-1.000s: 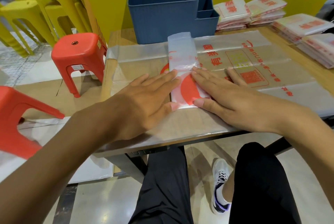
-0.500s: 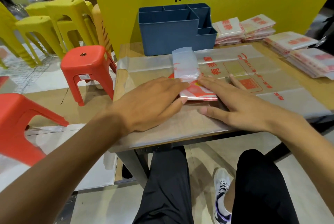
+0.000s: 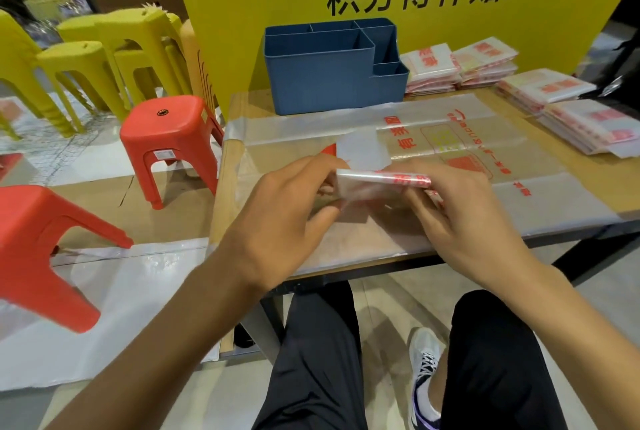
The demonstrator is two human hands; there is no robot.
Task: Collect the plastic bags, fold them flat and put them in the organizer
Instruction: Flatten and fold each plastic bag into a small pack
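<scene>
Both hands, left hand and right hand, pinch the folded bag by its ends, long axis left-right, organizer straight ahead, slightly left.

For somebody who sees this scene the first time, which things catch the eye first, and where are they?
Probably the big yellow board with black characters behind the table, and the blue organizer before it. At centre, the left hand and right hand hold a folded plastic bag above a flat bag. Red stools stand left.
</scene>
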